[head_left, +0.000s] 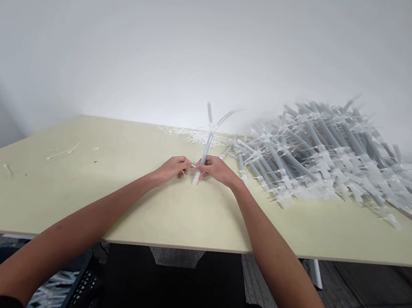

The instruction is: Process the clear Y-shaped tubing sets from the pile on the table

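Note:
A clear, Y-shaped tube assembly (pixel 208 146) stands nearly upright over the table, its two thin branches spreading at the top. My right hand (pixel 217 169) is closed around its lower part, just above the bottom end. To the left of the tube, my left hand (pixel 174 169) is closed in a pinch, its fingertips almost touching the tube. Between the fingertips and the tube shows a small, thin white piece (pixel 193 165) that looks like a cable tie; most of it is hidden.
A large heap of similar tube assemblies (pixel 311 146) covers the table's right side. Small white scraps (pixel 193 135) lie at the back, and a loose white strip (pixel 64 153) lies left. Below the table's left front edge, a dark basket (pixel 79 280) holds more tubing.

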A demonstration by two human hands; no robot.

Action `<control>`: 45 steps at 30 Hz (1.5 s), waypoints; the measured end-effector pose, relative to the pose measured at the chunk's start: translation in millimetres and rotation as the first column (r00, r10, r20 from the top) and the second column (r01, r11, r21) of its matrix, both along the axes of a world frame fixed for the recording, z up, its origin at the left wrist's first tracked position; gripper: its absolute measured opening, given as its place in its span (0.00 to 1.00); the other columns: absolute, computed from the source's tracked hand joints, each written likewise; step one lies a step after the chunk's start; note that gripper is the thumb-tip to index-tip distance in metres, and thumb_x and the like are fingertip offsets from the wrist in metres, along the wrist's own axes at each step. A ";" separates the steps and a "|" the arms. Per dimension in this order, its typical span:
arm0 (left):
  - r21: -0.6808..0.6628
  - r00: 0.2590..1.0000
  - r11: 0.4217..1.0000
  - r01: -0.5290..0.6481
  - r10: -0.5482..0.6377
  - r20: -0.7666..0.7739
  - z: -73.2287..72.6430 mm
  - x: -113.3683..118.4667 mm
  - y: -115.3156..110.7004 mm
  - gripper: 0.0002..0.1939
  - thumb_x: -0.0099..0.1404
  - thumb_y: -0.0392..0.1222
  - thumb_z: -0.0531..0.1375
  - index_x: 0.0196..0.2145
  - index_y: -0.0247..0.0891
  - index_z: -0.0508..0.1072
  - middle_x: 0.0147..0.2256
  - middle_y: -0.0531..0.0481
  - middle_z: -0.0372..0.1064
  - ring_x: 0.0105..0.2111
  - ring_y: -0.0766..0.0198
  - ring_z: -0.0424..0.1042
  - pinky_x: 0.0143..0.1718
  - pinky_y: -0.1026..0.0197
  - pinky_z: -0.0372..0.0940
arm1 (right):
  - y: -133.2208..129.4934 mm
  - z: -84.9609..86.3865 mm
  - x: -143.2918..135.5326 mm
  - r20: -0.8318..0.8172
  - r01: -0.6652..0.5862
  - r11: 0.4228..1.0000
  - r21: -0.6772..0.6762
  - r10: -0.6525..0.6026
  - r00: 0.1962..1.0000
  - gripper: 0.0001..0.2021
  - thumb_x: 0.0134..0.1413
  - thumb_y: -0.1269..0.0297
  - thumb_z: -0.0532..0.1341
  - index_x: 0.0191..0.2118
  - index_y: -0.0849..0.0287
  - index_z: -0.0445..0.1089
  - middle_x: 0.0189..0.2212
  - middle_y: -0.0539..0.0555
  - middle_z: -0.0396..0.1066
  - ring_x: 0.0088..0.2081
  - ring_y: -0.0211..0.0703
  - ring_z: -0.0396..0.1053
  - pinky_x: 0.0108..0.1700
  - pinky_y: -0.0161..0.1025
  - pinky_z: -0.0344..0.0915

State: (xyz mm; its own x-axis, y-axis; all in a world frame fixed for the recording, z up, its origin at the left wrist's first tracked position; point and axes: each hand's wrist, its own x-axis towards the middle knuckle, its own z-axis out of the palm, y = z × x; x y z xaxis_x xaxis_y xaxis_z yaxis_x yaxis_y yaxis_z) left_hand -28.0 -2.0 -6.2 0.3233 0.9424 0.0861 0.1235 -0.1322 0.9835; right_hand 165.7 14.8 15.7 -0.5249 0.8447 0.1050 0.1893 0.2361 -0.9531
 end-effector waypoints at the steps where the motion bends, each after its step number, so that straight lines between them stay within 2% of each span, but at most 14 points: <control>1: -0.007 1.000 1.000 0.001 -0.001 -0.006 -0.6 -0.6 0.7 0.13 0.56 0.48 0.59 0.31 0.35 0.70 0.28 0.50 0.63 0.25 0.69 0.62 0.28 0.63 0.57 | -0.1 0.0 -0.1 0.003 0.013 1.000 0.000 -0.013 1.000 0.06 0.46 0.66 0.63 0.31 0.64 0.69 0.29 0.54 0.68 0.30 0.38 0.69 0.33 0.38 0.72; 5: -0.007 1.000 1.000 -0.015 0.015 -0.020 -1.7 -1.5 2.4 0.13 0.56 0.49 0.59 0.30 0.35 0.69 0.27 0.51 0.63 0.24 0.70 0.61 0.28 0.62 0.58 | -0.9 0.8 -0.9 0.017 0.035 0.999 0.005 -0.035 0.999 0.05 0.45 0.69 0.62 0.31 0.64 0.68 0.29 0.54 0.68 0.30 0.38 0.69 0.32 0.38 0.72; 10: 0.053 0.998 0.997 -0.049 0.051 -0.046 -0.9 0.1 1.4 0.14 0.55 0.50 0.59 0.29 0.35 0.69 0.25 0.51 0.64 0.23 0.70 0.61 0.28 0.62 0.57 | -3.0 2.7 -1.5 0.013 0.040 0.999 0.001 -0.040 0.999 0.05 0.45 0.69 0.62 0.31 0.64 0.68 0.29 0.54 0.68 0.30 0.38 0.68 0.32 0.38 0.73; 18: 0.116 0.989 0.991 -0.060 0.075 -0.127 7.7 -0.6 -6.1 0.15 0.55 0.52 0.58 0.30 0.35 0.70 0.24 0.52 0.64 0.24 0.69 0.61 0.29 0.63 0.57 | 0.2 1.5 0.3 0.000 0.020 1.000 0.014 -0.020 1.000 0.07 0.45 0.66 0.63 0.31 0.64 0.69 0.28 0.53 0.67 0.30 0.38 0.69 0.33 0.38 0.73; 27: 0.166 0.984 0.983 -0.075 0.100 -0.148 10.8 2.5 -11.3 0.12 0.55 0.48 0.57 0.28 0.35 0.68 0.23 0.54 0.62 0.24 0.70 0.59 0.28 0.65 0.56 | 0.8 -1.0 -0.3 -0.030 0.006 1.000 -0.011 -0.006 1.000 0.09 0.44 0.64 0.64 0.32 0.65 0.70 0.28 0.54 0.69 0.31 0.38 0.69 0.34 0.37 0.72; 31: 0.160 0.986 0.985 -0.064 0.087 -0.143 11.7 1.3 -11.9 0.13 0.55 0.50 0.58 0.28 0.35 0.67 0.23 0.54 0.61 0.23 0.70 0.59 0.28 0.64 0.56 | -2.0 1.3 0.2 -0.043 -0.005 0.999 -0.051 0.002 0.999 0.10 0.44 0.63 0.65 0.32 0.64 0.69 0.29 0.53 0.69 0.32 0.38 0.69 0.35 0.38 0.72; 36: 0.129 0.996 0.991 -0.027 0.038 -0.085 11.2 -2.1 -9.8 0.15 0.54 0.52 0.60 0.27 0.36 0.67 0.24 0.54 0.61 0.24 0.69 0.60 0.29 0.63 0.57 | -8.6 5.8 1.8 -0.103 -0.079 0.984 -0.161 0.062 0.993 0.09 0.45 0.64 0.64 0.32 0.62 0.68 0.30 0.52 0.67 0.33 0.39 0.69 0.38 0.42 0.72; 40: 0.098 1.000 0.995 -0.012 0.014 -0.021 8.7 -1.9 -6.6 0.16 0.54 0.52 0.60 0.27 0.36 0.66 0.25 0.52 0.63 0.25 0.68 0.62 0.31 0.62 0.58 | -12.7 8.4 0.6 -0.185 -0.096 0.965 -0.244 0.051 0.981 0.10 0.49 0.62 0.62 0.37 0.59 0.66 0.31 0.53 0.69 0.32 0.41 0.71 0.39 0.46 0.72; 45: 0.070 0.999 0.997 0.017 -0.020 0.042 6.7 -0.2 -6.1 0.15 0.54 0.51 0.61 0.28 0.36 0.65 0.25 0.53 0.63 0.25 0.69 0.63 0.32 0.61 0.60 | -13.0 7.9 0.3 -0.254 -0.139 0.939 -0.313 0.059 0.966 0.13 0.50 0.65 0.62 0.43 0.59 0.64 0.34 0.55 0.71 0.36 0.42 0.72 0.42 0.47 0.70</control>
